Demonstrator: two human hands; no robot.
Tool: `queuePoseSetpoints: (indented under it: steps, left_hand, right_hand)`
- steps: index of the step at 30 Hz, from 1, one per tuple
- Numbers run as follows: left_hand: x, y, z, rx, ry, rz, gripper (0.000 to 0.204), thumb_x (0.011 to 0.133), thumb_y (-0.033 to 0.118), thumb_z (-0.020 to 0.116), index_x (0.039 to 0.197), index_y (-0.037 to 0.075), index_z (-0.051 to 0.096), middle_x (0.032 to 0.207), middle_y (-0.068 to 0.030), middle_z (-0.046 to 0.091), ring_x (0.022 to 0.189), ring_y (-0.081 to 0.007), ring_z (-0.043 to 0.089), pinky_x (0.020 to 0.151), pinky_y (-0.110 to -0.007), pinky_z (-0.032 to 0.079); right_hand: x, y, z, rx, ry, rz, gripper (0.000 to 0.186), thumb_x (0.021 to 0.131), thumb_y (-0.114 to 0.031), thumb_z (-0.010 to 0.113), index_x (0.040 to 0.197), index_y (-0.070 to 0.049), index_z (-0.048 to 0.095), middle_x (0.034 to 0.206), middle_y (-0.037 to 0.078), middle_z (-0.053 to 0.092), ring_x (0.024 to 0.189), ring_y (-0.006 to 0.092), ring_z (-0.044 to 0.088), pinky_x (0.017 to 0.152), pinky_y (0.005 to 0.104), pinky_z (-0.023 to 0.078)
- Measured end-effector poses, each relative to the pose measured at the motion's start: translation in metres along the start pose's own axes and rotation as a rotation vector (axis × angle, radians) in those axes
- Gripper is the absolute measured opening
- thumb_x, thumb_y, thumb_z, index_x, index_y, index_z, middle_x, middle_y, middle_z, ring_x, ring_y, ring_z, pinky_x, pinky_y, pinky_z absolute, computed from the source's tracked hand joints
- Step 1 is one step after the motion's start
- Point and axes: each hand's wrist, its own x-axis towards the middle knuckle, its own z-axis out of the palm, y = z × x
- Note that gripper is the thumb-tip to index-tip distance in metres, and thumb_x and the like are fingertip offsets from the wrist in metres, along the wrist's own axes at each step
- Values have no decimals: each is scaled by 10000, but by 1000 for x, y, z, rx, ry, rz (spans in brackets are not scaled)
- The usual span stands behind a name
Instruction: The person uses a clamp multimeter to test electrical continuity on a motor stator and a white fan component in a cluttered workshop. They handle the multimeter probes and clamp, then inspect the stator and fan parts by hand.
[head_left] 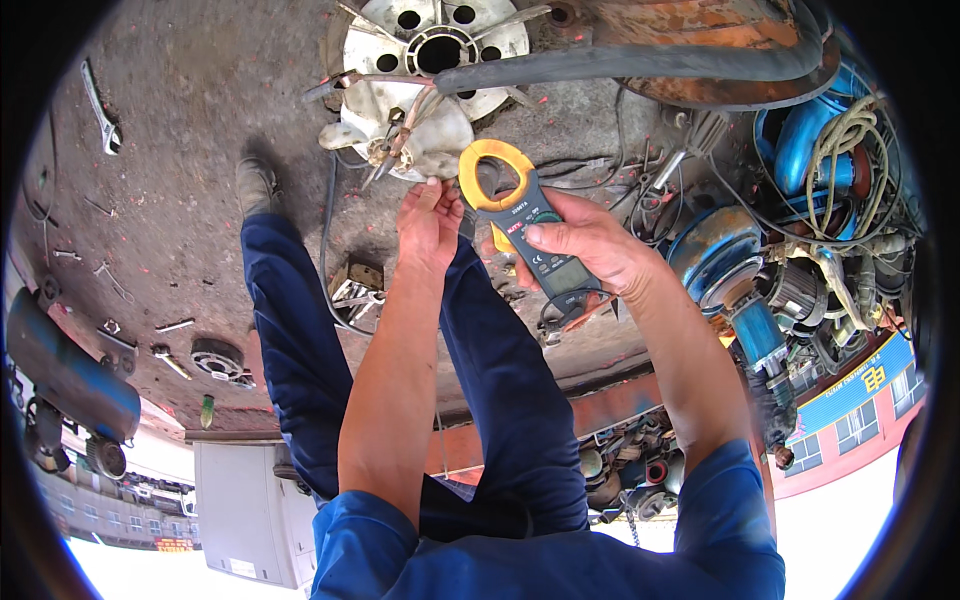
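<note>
My right hand [595,240] grips a clamp meter [550,255] with a dark body and a yellow jaw, its thumb near the dial. The meter tilts up to the left, and its jaw looks closed. Just left of the jaw, my left hand [430,222] has its fingertips pinched together; what they hold is too small to make out. Beyond them lies a dirty white plastic fan [440,135] with wires and a thin tool-like piece across it. Farther off is a white hub with round holes [385,62]. A thick black cable [620,66] crosses over it.
A rusty orange metal housing [700,25] lies at the far right. Blue pumps [720,250] and coiled rope [845,140] crowd the right. An adjustable wrench [100,110], bolts and a bearing-like ring [218,358] lie on the left floor. A grey cabinet [245,500] stands lower left.
</note>
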Motion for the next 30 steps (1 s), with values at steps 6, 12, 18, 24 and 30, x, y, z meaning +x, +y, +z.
queuePoseSetpoints:
  steps: [6, 12, 18, 24, 30]
  left_hand:
    - [-23, 8, 10, 147, 10, -37, 96, 992, 131, 629, 1020, 41, 611, 913, -54, 678, 801, -164, 634, 710, -307, 557]
    - [-86, 9, -19, 397, 161, -155, 156, 959, 161, 690, 1084, 128, 604, 955, -36, 696, 790, -163, 651, 678, -300, 538]
    - [-192, 36, -70, 1048, 41, -189, 266, 956, 178, 692, 1146, 50, 557, 913, -34, 653, 700, -114, 602, 615, -258, 479]
    - [-301, 124, -79, 1684, -185, -110, 397, 920, 235, 705, 1214, -18, 618, 921, -75, 683, 790, -158, 658, 737, -311, 542]
    - [-390, 235, -22, 2184, -368, 191, 380, 904, 258, 680, 1195, 15, 653, 988, -167, 737, 933, -294, 715, 854, -377, 543]
  right_hand:
    - [-46, 36, 27, 127, -106, 36, 685, 889, -332, 745, 1414, -1, 458, 1185, 197, 671, 772, 194, 674, 722, 306, 558]
    - [-107, 73, 66, 308, -169, 36, 666, 914, -323, 724, 1425, -4, 440, 1227, 199, 651, 808, 199, 670, 752, 320, 560]
    - [-190, 108, 143, 462, -214, 53, 486, 951, -293, 685, 1325, -45, 499, 1077, 90, 635, 843, 167, 654, 768, 313, 551]
    - [-265, 131, 247, 564, -304, -88, 553, 965, -308, 667, 1398, -36, 455, 1279, 152, 635, 897, 168, 664, 785, 327, 559]
    - [-327, 167, 360, 649, -224, -217, 620, 929, -315, 706, 1434, -77, 437, 1312, 164, 623, 895, 163, 683, 646, 303, 585]
